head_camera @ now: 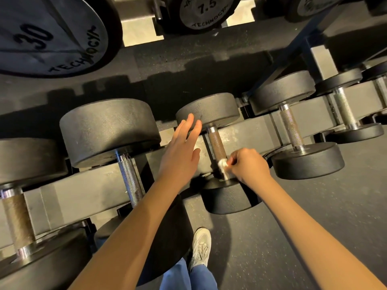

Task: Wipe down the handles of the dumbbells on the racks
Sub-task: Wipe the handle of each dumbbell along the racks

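Dark speckled rubber floor, gym, view straight down over a grey steel rack. The upper tier along the top edge carried a head marked 30 at the left and one marked 7.5 near the middle.

Lower tier, left to right:
- At the rack's left end sat the far-left dumbbell, handle brownish.
- Next was the big dumbbell, silver knurled bar lying across the beam, its front end behind the left forearm.
- The left hand had its fingers straight and slightly spread, fingertips touching the back head of the middle dumbbell. It gripped nothing.
- Just right of that hand was the middle handle, brownish knurl, bare along most of its length.
- The right hand sat at the front end of that handle, fingers curled, pinching a small white cloth against the bar where it met the front head.
- So the cloth was at the handle's near end, held in the fingertips, left of the right palm. Could not tell if it wrapped fully round the bar.
- Further right was the right dumbbell, untouched and well apart from both hands. One more bar lay toward the rack's right end.

Bottom edge: a pale shoe and a blue trouser leg on the floor in front of the rack.
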`<action>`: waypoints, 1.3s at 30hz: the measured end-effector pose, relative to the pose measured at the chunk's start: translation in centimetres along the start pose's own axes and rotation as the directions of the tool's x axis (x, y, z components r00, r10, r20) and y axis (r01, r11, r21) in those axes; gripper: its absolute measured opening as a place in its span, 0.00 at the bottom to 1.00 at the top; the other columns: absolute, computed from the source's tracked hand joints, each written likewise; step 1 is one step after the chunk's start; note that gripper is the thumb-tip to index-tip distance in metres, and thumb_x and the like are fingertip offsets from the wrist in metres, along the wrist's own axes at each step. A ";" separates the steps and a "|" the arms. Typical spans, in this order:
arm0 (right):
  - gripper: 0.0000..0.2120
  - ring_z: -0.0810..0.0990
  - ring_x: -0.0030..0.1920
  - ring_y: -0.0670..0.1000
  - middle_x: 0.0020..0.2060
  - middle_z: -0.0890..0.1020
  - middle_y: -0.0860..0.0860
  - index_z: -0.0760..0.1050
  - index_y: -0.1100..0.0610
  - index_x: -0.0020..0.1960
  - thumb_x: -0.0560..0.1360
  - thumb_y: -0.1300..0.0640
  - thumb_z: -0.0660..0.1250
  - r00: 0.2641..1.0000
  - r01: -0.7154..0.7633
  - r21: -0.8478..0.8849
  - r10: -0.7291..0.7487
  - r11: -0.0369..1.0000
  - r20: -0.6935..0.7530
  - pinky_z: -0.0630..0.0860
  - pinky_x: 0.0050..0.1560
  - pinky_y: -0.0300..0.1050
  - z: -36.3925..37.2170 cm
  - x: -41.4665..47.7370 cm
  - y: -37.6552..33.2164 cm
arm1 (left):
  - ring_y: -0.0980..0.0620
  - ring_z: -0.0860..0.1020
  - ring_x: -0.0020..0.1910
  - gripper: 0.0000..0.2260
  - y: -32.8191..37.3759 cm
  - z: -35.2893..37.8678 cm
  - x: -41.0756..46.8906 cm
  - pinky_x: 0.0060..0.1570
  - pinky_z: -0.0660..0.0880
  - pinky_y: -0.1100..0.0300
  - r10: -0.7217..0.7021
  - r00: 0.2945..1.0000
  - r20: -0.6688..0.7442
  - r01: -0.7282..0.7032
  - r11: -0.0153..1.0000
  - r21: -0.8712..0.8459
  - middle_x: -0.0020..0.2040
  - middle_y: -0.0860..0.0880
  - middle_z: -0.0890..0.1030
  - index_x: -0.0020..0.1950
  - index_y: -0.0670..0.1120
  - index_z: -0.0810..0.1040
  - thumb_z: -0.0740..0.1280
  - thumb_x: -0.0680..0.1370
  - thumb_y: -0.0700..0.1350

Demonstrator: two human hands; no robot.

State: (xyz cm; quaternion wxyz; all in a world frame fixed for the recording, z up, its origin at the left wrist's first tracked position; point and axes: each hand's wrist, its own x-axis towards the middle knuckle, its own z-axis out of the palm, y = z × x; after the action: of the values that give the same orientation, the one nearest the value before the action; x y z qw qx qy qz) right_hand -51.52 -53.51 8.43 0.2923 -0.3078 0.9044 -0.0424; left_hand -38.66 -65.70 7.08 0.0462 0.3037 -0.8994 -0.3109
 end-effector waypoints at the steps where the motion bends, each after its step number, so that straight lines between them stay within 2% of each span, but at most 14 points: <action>1: 0.05 0.76 0.40 0.50 0.39 0.77 0.47 0.80 0.50 0.45 0.75 0.59 0.67 1.000 -0.007 -0.040 0.008 0.999 0.014 0.72 0.40 0.43 0.0 -0.2 0.2 | 0.54 0.46 0.77 0.31 0.1 0.1 -0.2 0.71 0.57 0.57 -0.007 1.000 -0.002 0.007 1.000 0.013 0.78 0.56 0.43 0.78 0.54 0.47 0.61 0.80 0.43; 3: 0.04 0.78 0.41 0.50 0.41 0.80 0.48 0.81 0.50 0.46 0.74 0.58 0.69 1.000 -0.001 -0.005 0.001 1.000 -0.015 0.74 0.41 0.44 0.2 -0.2 0.5 | 0.53 0.50 0.76 0.30 0.4 0.5 -1.3 0.74 0.55 0.51 -0.019 0.999 -0.026 0.020 0.999 0.037 0.78 0.54 0.47 0.78 0.52 0.51 0.61 0.80 0.44; 6: 0.04 0.80 0.40 0.53 0.41 0.83 0.53 0.83 0.57 0.46 0.74 0.57 0.71 0.994 0.061 0.242 -0.037 0.968 -0.103 0.79 0.43 0.48 1.0 -0.2 1.1 | 0.56 0.59 0.71 0.23 0.9 1.6 -3.5 0.70 0.63 0.54 -0.055 0.998 -0.019 0.054 0.997 -0.058 0.72 0.54 0.60 0.76 0.50 0.60 0.60 0.81 0.46; 8: 0.05 0.78 0.36 0.48 0.39 0.83 0.53 0.83 0.59 0.47 0.73 0.59 0.72 0.990 0.107 0.385 -0.063 0.917 -0.126 0.75 0.38 0.35 1.2 -0.5 1.1 | 0.59 0.67 0.64 0.22 1.2 2.3 -3.8 0.64 0.69 0.58 -0.105 0.991 0.084 0.123 0.963 -0.241 0.67 0.56 0.66 0.75 0.51 0.62 0.60 0.81 0.48; 10: 0.07 0.75 0.32 0.41 0.38 0.82 0.52 0.83 0.61 0.49 0.72 0.61 0.73 0.990 0.127 0.503 -0.081 0.855 -0.112 0.70 0.34 0.27 1.0 -0.6 0.9 | 0.59 0.73 0.57 0.20 1.7 2.6 -2.9 0.59 0.72 0.59 -0.144 0.968 0.208 0.226 0.859 -0.460 0.61 0.57 0.71 0.72 0.52 0.67 0.62 0.80 0.47; 13: 0.08 0.75 0.31 0.39 0.36 0.81 0.53 0.83 0.61 0.49 0.71 0.60 0.74 0.993 0.114 0.600 -0.115 0.792 -0.037 0.71 0.36 0.29 0.6 -0.3 0.8 | 0.61 0.76 0.50 0.13 2.4 3.0 -1.8 0.51 0.73 0.65 -0.123 0.965 0.232 0.234 0.804 -0.547 0.53 0.58 0.77 0.63 0.53 0.74 0.65 0.79 0.47; 16: 0.07 0.80 0.42 0.47 0.43 0.84 0.55 0.82 0.58 0.51 0.74 0.61 0.71 0.988 0.104 0.669 -0.154 0.736 0.016 0.76 0.47 0.37 0.1 -0.4 0.9 | 0.64 0.76 0.45 0.04 2.7 3.1 -1.3 0.42 0.71 0.74 -0.211 0.967 0.140 0.252 0.752 -0.609 0.46 0.58 0.79 0.52 0.54 0.77 0.67 0.78 0.46; 19: 0.12 0.80 0.49 0.45 0.50 0.82 0.47 0.78 0.54 0.60 0.77 0.61 0.66 0.987 0.162 0.608 -0.122 0.777 -0.108 0.76 0.50 0.32 0.3 -1.2 1.8 | 0.65 0.76 0.44 0.02 2.7 3.0 -0.3 0.40 0.70 0.73 -0.344 0.936 0.076 0.308 0.695 -0.650 0.45 0.57 0.79 0.50 0.53 0.76 0.66 0.78 0.46; 21: 0.14 0.78 0.55 0.47 0.55 0.80 0.49 0.76 0.54 0.64 0.78 0.57 0.65 0.977 0.174 0.496 -0.085 0.850 -0.197 0.76 0.55 0.39 1.3 -1.9 2.5 | 0.64 0.75 0.40 0.02 2.6 3.1 0.9 0.39 0.68 0.70 -0.412 0.911 0.030 0.339 0.704 -0.625 0.42 0.57 0.77 0.47 0.50 0.76 0.65 0.79 0.46; 23: 0.14 0.77 0.58 0.51 0.56 0.81 0.50 0.77 0.54 0.63 0.79 0.54 0.62 0.969 0.148 0.405 -0.050 0.902 -0.243 0.75 0.56 0.49 2.5 -2.3 3.1 | 0.58 0.70 0.31 0.10 2.5 3.8 2.4 0.33 0.64 0.63 -0.411 0.911 -0.019 0.332 0.762 -0.555 0.33 0.51 0.74 0.39 0.43 0.76 0.64 0.78 0.45; 25: 0.15 0.77 0.58 0.51 0.57 0.80 0.50 0.76 0.52 0.63 0.79 0.51 0.61 0.967 0.132 0.396 -0.030 0.909 -0.254 0.75 0.56 0.53 3.0 -2.3 3.1 | 0.55 0.68 0.29 0.14 2.7 4.5 3.7 0.32 0.62 0.60 -0.421 0.906 -0.035 0.339 0.774 -0.535 0.30 0.48 0.72 0.35 0.40 0.74 0.64 0.78 0.45; 31: 0.15 0.75 0.59 0.49 0.57 0.80 0.49 0.76 0.53 0.63 0.79 0.51 0.60 0.956 0.156 0.369 -0.047 0.916 -0.288 0.74 0.57 0.50 3.2 -2.2 3.1 | 0.56 0.77 0.40 0.04 3.1 6.2 1.8 0.40 0.72 0.64 -0.440 0.898 0.014 0.389 0.779 -0.492 0.39 0.54 0.80 0.45 0.47 0.81 0.69 0.76 0.47; 36: 0.13 0.76 0.55 0.47 0.54 0.81 0.48 0.78 0.55 0.60 0.79 0.53 0.61 0.947 0.161 0.425 -0.018 0.891 -0.320 0.71 0.51 0.43 3.2 -2.4 3.0 | 0.58 0.79 0.40 0.04 3.0 6.1 1.0 0.44 0.77 0.61 -0.468 0.883 0.045 0.410 0.720 -0.560 0.39 0.55 0.81 0.44 0.46 0.82 0.71 0.75 0.47; 39: 0.13 0.76 0.53 0.45 0.52 0.81 0.47 0.78 0.55 0.60 0.79 0.53 0.61 0.946 0.167 0.435 -0.019 0.885 -0.325 0.71 0.50 0.41 3.3 -2.4 3.1 | 0.63 0.76 0.41 0.06 2.9 5.4 2.2 0.42 0.73 0.69 -0.517 0.856 0.016 0.414 0.666 -0.620 0.41 0.58 0.78 0.49 0.51 0.77 0.72 0.74 0.46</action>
State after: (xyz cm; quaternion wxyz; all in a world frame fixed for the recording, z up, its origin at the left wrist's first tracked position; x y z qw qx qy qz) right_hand -49.77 -49.30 6.12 0.2078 -0.2632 0.8876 -0.3159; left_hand -43.46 -62.28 4.20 0.1317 0.5166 -0.6373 -0.5564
